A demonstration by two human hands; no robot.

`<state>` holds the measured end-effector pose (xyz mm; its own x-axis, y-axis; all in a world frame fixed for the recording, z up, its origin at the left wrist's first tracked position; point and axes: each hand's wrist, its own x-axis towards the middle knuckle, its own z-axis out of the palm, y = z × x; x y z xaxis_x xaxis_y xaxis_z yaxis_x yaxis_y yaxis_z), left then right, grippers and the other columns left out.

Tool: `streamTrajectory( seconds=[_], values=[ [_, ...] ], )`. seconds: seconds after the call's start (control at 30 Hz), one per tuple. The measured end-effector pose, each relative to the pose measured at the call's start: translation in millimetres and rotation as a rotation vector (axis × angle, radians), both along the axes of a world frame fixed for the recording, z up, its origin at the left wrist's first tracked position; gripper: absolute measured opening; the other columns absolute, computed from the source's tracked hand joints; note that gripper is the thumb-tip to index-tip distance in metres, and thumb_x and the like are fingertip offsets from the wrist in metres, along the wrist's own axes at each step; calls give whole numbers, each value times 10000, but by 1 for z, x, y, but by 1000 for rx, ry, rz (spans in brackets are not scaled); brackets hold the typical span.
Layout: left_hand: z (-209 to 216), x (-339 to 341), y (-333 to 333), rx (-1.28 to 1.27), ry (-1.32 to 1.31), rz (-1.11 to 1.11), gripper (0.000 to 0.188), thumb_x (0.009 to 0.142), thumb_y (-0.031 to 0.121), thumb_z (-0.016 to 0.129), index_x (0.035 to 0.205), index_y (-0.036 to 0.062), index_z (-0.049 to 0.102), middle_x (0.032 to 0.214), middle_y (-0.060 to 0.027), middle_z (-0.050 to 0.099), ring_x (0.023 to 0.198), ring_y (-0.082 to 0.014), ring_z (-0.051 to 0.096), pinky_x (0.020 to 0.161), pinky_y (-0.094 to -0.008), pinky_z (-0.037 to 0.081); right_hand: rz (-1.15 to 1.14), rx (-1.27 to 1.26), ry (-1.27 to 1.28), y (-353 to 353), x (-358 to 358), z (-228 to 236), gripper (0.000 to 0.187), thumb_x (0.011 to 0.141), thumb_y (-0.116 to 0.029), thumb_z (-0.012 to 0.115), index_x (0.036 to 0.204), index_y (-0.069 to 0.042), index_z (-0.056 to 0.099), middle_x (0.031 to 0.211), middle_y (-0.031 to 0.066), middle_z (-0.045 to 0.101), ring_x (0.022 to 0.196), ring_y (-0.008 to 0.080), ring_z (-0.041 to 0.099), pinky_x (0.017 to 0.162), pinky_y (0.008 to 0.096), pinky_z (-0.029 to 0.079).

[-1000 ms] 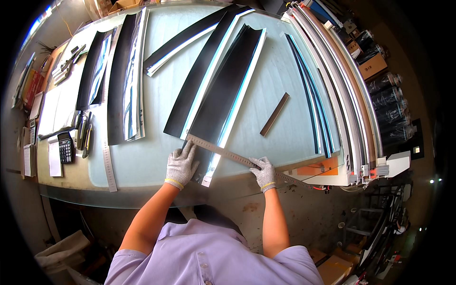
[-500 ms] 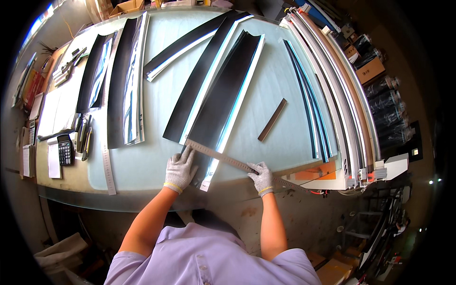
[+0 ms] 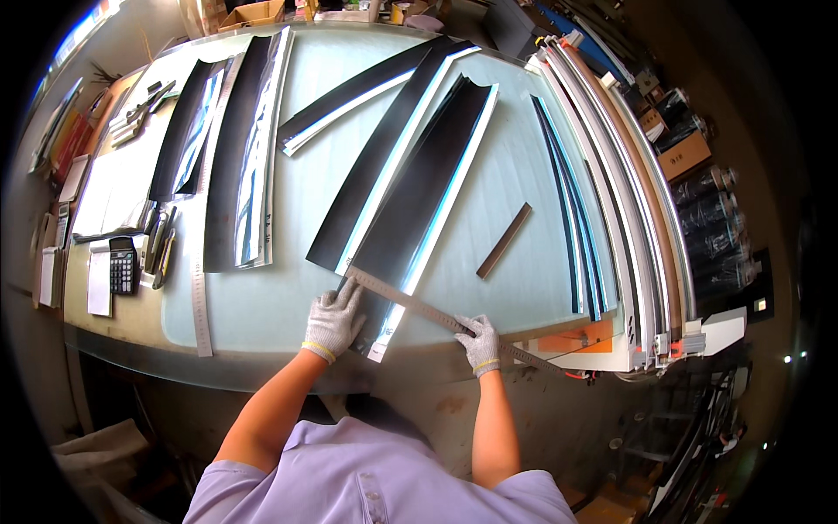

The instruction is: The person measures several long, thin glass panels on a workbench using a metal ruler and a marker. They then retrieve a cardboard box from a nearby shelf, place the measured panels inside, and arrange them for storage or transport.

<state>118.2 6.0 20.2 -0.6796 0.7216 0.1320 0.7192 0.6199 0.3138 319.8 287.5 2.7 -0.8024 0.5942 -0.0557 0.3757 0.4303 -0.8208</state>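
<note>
Both my hands wear white knit gloves. A long metal ruler (image 3: 419,306) lies slanted across the near end of a long black strip with a pale edge (image 3: 428,192). My left hand (image 3: 333,321) presses flat on the ruler's left end and on the strip beneath it. Further right, my right hand (image 3: 479,342) rests on the ruler near the table's front edge, fingers curled over it; I cannot tell if it holds a tool.
On the pale green table (image 3: 262,297) lie more black strips (image 3: 236,157), a second ruler (image 3: 201,306), a short brown bar (image 3: 504,240), and a calculator (image 3: 122,265) with pens at left. Long profiles (image 3: 611,175) are stacked along the right edge. Boxes sit beyond.
The view has shifted slightly; both hands stay on the ruler, which has slid a little along the black strip's near end.
</note>
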Motion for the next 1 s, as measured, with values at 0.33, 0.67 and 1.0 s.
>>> streamTrajectory(
  seconds=[0.33, 0.67, 1.0],
  values=[
    [7, 0, -5, 5, -3, -9, 666, 870, 325, 690, 1443, 54, 485, 1533, -109, 446, 1108, -335, 569, 935, -449, 464, 19, -50, 0, 6, 3, -13, 497, 679, 40, 784, 1160, -81, 759, 921, 45, 552, 834, 176, 558, 798, 292, 500],
    [4, 3, -8, 220, 122, 157, 670, 759, 285, 762, 1377, 130, 554, 1406, -95, 536, 1283, -352, 484, 1048, -536, 362, 236, 204, -68, -19, -39, 52, 375, 734, -69, 765, 1106, -111, 767, 991, 134, 649, 958, 318, 617, 899, 405, 476],
    [-2, -6, -100, 173, 113, 409, 567, 729, 271, 802, 1252, 145, 623, 1253, -96, 580, 1209, -322, 524, 1031, -492, 381, 467, 527, 38, -63, -106, 111, 384, 707, -77, 780, 1076, -183, 778, 924, 63, 632, 947, 278, 594, 941, 426, 417]
  ],
)
